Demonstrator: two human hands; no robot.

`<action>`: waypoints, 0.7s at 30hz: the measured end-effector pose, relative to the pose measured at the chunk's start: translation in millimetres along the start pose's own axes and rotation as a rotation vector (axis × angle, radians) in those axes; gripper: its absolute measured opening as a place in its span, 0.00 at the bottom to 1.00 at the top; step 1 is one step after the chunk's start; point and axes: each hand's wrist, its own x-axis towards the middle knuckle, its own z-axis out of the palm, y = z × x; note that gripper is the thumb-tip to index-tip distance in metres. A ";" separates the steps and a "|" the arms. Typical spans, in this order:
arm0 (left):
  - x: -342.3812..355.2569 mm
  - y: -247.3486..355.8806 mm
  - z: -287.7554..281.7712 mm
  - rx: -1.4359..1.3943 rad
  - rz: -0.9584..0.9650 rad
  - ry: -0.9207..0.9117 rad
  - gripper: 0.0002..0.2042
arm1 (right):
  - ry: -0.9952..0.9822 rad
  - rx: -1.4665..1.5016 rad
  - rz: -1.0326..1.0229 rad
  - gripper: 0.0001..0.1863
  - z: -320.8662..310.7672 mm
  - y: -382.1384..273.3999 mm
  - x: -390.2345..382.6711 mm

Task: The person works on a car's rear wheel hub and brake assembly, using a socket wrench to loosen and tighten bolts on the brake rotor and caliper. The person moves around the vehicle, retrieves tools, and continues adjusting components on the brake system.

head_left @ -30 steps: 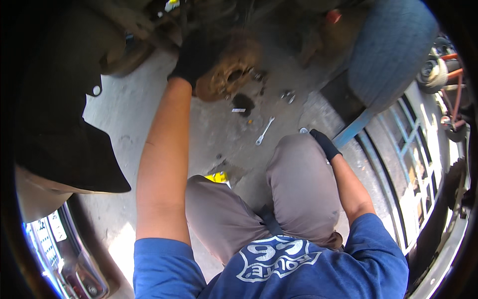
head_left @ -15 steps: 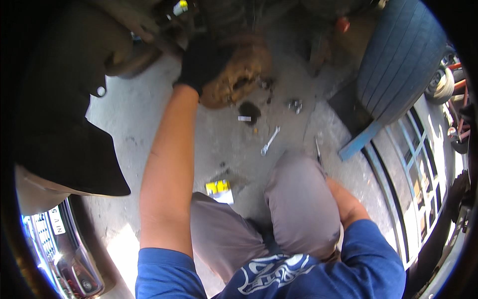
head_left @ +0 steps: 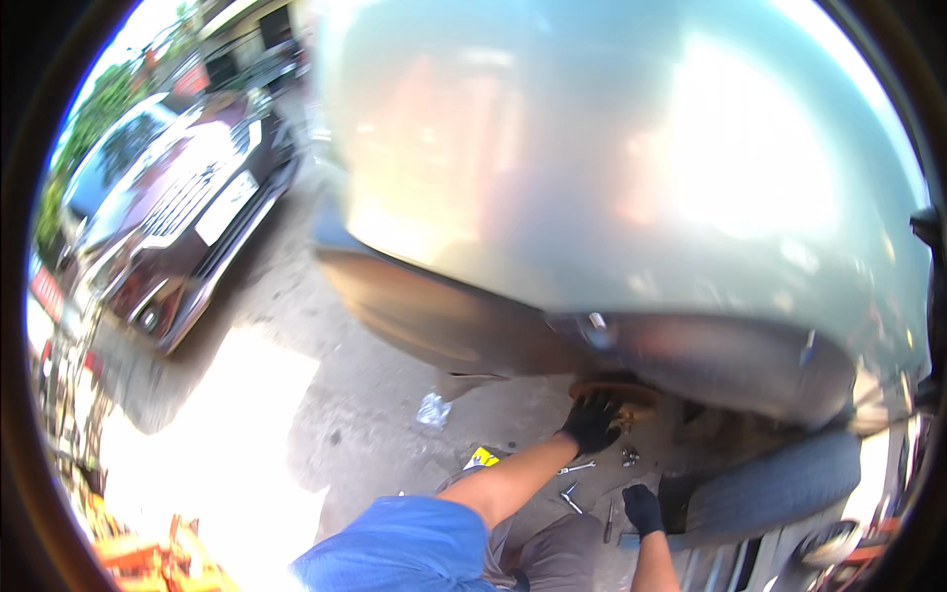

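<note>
My left hand [head_left: 592, 424], in a black glove, rests against the rusty wheel hub [head_left: 623, 388] under the car's fender. Its fingers look spread, with nothing seen in them. My right hand [head_left: 643, 510], gloved in black too, is curled closed above the floor beside the loose tyre [head_left: 774, 488]; whatever it may hold is hidden. Between the hands a combination wrench [head_left: 578, 468] lies on the concrete. Closer to me are a pliers-like tool [head_left: 571, 497] and a thin screwdriver-like tool [head_left: 609, 521]. Small metal parts [head_left: 630, 456] sit just below the hub.
The silvery car body [head_left: 592, 197] fills the upper view, its bumper [head_left: 444, 321] overhanging the floor. Clear plastic [head_left: 433, 409] and a yellow box [head_left: 482, 458] lie left of my arm. A dark car [head_left: 187, 217] stands at far left, and orange metalwork [head_left: 163, 553] at lower left.
The view has swung up and back, bringing the car body and the parked dark car into sight. My right hand now shows beside the tyre. My left hand stays at the hub.
</note>
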 end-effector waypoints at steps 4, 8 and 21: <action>-200.2 -44.3 -124.9 -0.057 -0.471 -0.107 0.33 | -0.228 -0.189 -0.239 0.16 -40.3 -55.6 -17.6; -432.5 -68.2 -310.0 0.057 -1.614 -0.281 0.34 | -0.819 -0.058 0.028 0.08 -53.5 -139.2 -43.8; -700.0 -151.7 -493.4 -0.302 -1.868 -0.462 0.32 | -0.637 0.323 -0.341 0.15 22.1 -704.8 171.5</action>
